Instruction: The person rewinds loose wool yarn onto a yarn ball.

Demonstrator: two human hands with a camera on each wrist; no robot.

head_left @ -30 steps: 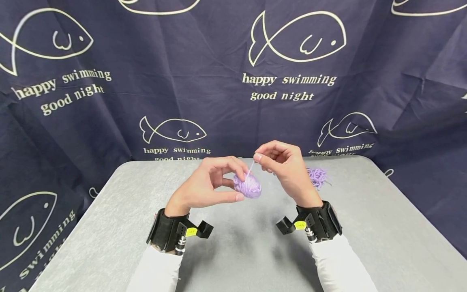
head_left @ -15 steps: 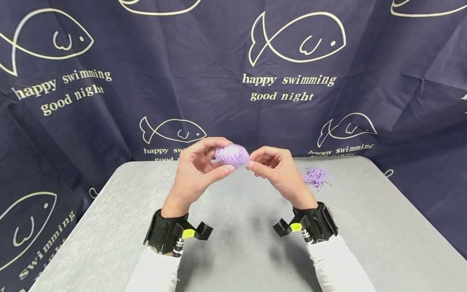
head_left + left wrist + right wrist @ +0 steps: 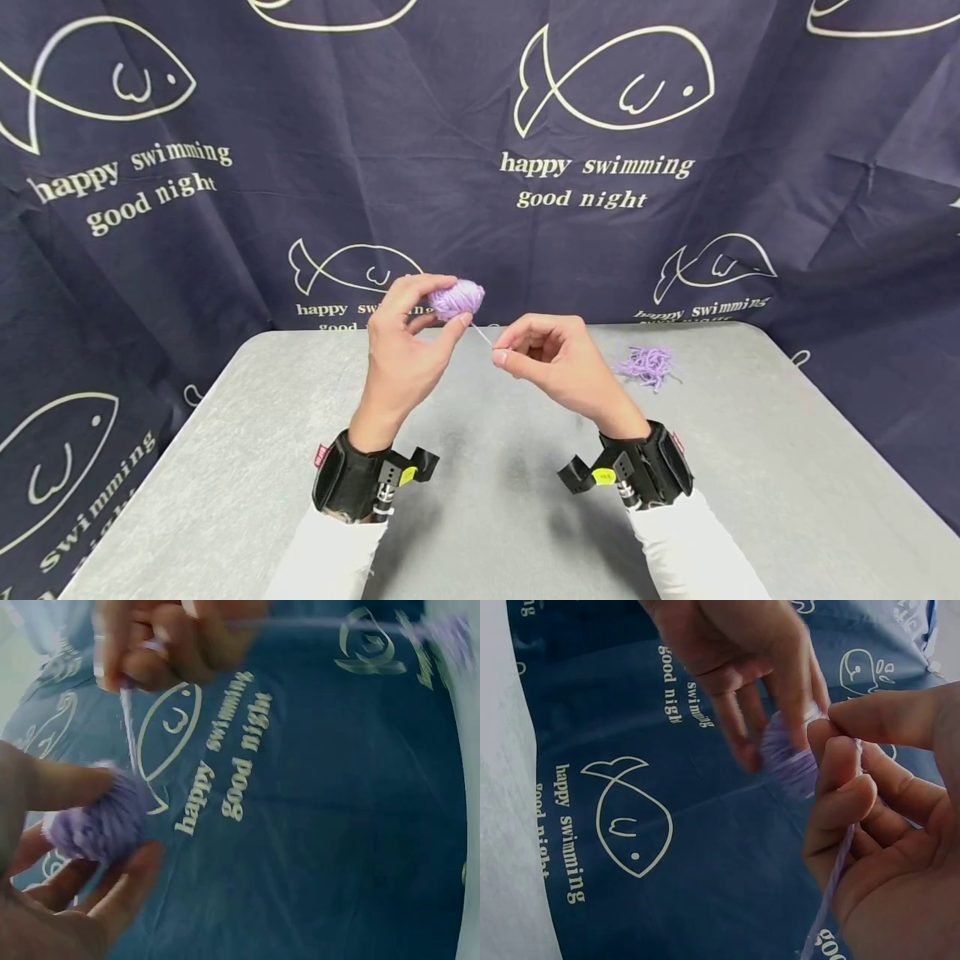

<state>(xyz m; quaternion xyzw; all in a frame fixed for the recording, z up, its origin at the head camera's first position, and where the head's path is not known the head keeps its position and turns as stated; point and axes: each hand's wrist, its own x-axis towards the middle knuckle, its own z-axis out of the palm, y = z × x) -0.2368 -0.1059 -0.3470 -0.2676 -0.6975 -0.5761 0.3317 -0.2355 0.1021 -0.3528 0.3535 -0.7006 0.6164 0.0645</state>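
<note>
A small ball of purple yarn (image 3: 458, 300) is gripped between the thumb and fingers of my left hand (image 3: 405, 342), raised above the table's far edge. One strand (image 3: 482, 335) runs taut from the ball to my right hand (image 3: 562, 362), whose thumb and forefinger pinch it. In the right wrist view, the strand (image 3: 832, 881) passes through the curled fingers and leaves below the palm. The left wrist view has the yarn ball (image 3: 105, 817) between thumb and fingertips, with the strand going up to the other hand.
On the table's far right lies a loose tangle of purple yarn (image 3: 648, 367). The grey table (image 3: 487, 500) spreads beneath both arms. Behind it hangs a dark blue cloth (image 3: 465, 200) printed with fish and lettering. Each wrist wears a black camera strap (image 3: 352, 479).
My left hand has lifted the yarn ball up and to the left and turned it. The right hand has moved slightly down and left, with the strand now stretched between them.
</note>
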